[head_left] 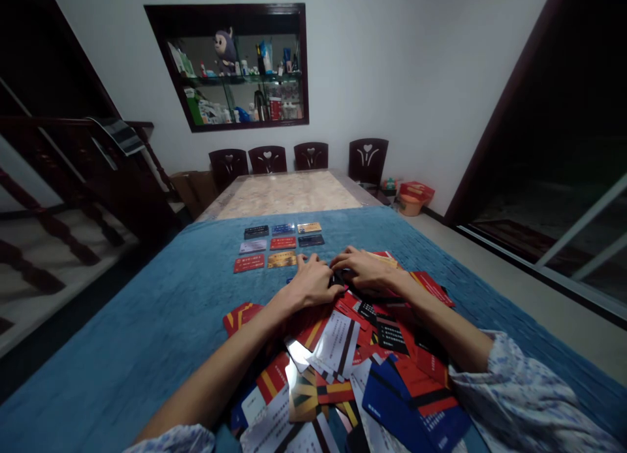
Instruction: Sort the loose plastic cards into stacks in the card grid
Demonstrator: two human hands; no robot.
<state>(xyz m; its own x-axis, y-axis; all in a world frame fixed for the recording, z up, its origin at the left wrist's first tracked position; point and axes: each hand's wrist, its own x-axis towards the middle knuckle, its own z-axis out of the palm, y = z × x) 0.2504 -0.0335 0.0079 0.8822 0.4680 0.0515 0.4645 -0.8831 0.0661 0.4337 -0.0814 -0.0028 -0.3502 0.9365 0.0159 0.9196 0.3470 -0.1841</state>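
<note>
My left hand (pixel 313 281) and my right hand (pixel 361 269) meet at the far edge of a heap of cards, fingers bent. Between them is a small dark card (pixel 337 279), mostly covered by the fingers; both hands seem to grip it. The heap holds red cards (pixel 431 287), a white card with a black stripe (pixel 336 343), black cards (pixel 390 334) and blue cards (pixel 386 391), overlapping loosely. Beyond my left hand, several cards lie flat in three rows, among them a gold card (pixel 281 259) and a red card (pixel 249 263) in the nearest row.
A blue cloth (pixel 196 296) covers the near part of the table; its far part (pixel 294 192) is pale and patterned. Dark chairs (pixel 368 160) stand at the far end. A stair railing (pixel 39 211) is to the left, an orange tub (pixel 410 205) on the floor to the right.
</note>
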